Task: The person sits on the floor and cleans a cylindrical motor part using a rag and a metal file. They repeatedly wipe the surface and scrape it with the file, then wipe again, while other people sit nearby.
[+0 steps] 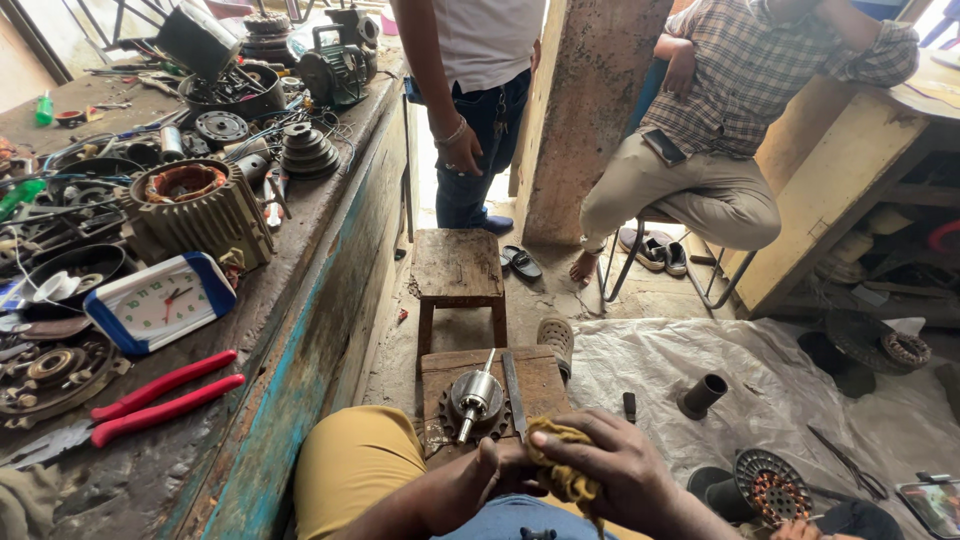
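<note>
The right hand was curled over a mustard-yellow rag, its fingers closed on the cloth in the person's lap at the near edge of the scene. The left hand lay just beside it, touching the rag's left side; how far its fingers were closed could not be told, as the rag and the other hand hid them. Just beyond the hands a small wooden block held a shiny metal motor rotor, its shaft tilted away, with a flat file lying to its right. A taller wooden stool stood farther off. To the left ran a cluttered workbench with red-handled pliers near its front, a white clock with a blue frame behind them, and a ribbed motor housing farther back. On the right a pale sheet covered the floor, bearing a dark tube. At the far side one person stood and another sat.
</note>
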